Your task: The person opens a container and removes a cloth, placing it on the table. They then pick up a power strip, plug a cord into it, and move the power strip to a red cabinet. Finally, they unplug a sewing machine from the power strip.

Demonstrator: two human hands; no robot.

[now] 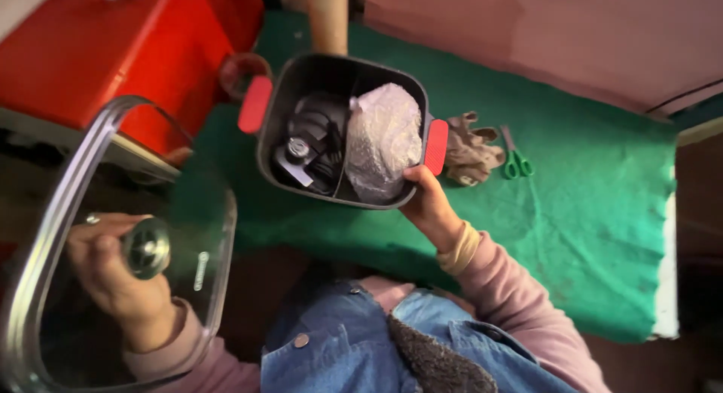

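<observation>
A dark square pot (280, 99) with two red side handles rests on a green cloth (587, 212). Inside it lie a bundle in clear bubble wrap (382, 137) and black parts with a cord (309, 148). My right hand (425, 205) grips the pot's near rim beside the right red handle (436, 147). My left hand (113, 276) holds a square glass lid (45, 235) by its metal knob (147, 248), lifted off to the left of the pot and seen through the glass.
A red box (105, 47) stands at the upper left. A crumpled grey glove (468, 148) and green-handled scissors (516, 159) lie on the cloth right of the pot. A cardboard tube (328, 20) rises behind the pot.
</observation>
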